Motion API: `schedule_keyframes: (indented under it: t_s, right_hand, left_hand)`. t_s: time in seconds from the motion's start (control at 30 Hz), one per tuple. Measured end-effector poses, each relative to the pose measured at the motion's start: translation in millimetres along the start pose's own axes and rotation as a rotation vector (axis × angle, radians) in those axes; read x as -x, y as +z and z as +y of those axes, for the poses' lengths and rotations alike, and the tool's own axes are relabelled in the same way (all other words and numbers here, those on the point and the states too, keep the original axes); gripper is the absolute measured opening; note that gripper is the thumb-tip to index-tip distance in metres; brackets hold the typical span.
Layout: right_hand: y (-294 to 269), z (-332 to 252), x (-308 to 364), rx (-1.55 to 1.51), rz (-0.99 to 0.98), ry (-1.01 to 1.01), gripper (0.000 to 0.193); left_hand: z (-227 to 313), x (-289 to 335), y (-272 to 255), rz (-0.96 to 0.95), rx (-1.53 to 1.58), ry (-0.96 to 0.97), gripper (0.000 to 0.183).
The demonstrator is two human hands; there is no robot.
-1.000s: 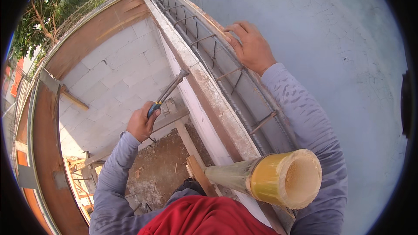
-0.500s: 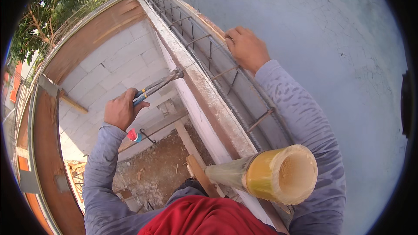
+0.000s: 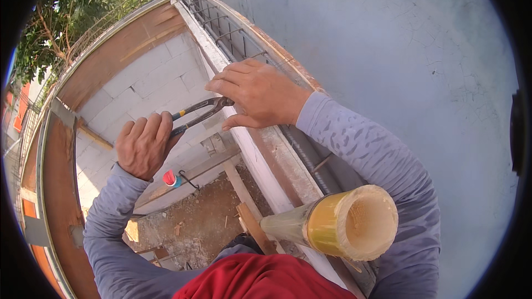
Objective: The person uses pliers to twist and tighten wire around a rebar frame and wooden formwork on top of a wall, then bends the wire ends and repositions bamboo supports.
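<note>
My left hand (image 3: 145,145) is closed around the dark handles of a pair of end-cutting pincers (image 3: 200,114), whose grips are blue and yellow. Their metal head rests by the inner edge of a concrete-smeared formwork board (image 3: 280,155). Over that edge my right hand (image 3: 260,93) reaches with fingers stretched and thumb apart, beside the pincer head. Its fingertips partly hide the jaws, and whether they touch them I cannot tell. Beneath the right wrist runs a rebar cage (image 3: 302,147) lying in the trough between the board and the wall.
A cut bamboo pole (image 3: 338,224) rises close to my right forearm. The blue-grey wall (image 3: 410,99) stands along the right. Down on the left are a light block wall (image 3: 144,88), a red-and-blue object (image 3: 171,178) near a hooked rod, and dirt ground (image 3: 194,221) with timber scraps.
My right hand has come off the trough's far edge, moving left and nearer, to the pincer head. My left hand has shifted slightly left, still gripping the pincers, whose handles now spread wider.
</note>
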State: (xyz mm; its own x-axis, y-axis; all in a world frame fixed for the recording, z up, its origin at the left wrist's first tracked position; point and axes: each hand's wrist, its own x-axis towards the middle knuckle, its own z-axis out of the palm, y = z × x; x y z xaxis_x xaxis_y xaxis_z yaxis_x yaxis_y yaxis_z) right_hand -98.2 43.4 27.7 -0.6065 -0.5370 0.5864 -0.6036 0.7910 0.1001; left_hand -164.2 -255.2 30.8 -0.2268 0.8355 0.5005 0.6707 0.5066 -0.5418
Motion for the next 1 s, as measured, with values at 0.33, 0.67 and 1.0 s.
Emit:
schedule_keyframes:
  t_s: [0.33, 0.67, 1.0]
  right_hand:
    - [86.1, -26.6, -27.3, 0.179, 0.088, -0.140, 0.008]
    - [66.9, -25.6, -31.5, 0.130, 0.128, -0.191, 0.028]
    - [13.3, -1.5, -43.1, -0.251, -0.358, 0.319, 0.050]
  left_hand:
    - [-0.1, 4.5, -3.6, -0.613, 0.982, -0.394, 0.046]
    - [-15.1, 10.6, 44.8, -0.740, 0.722, -0.114, 0.042]
    - [-18.6, 14.0, 56.4, -0.147, 0.032, -0.060, 0.030]
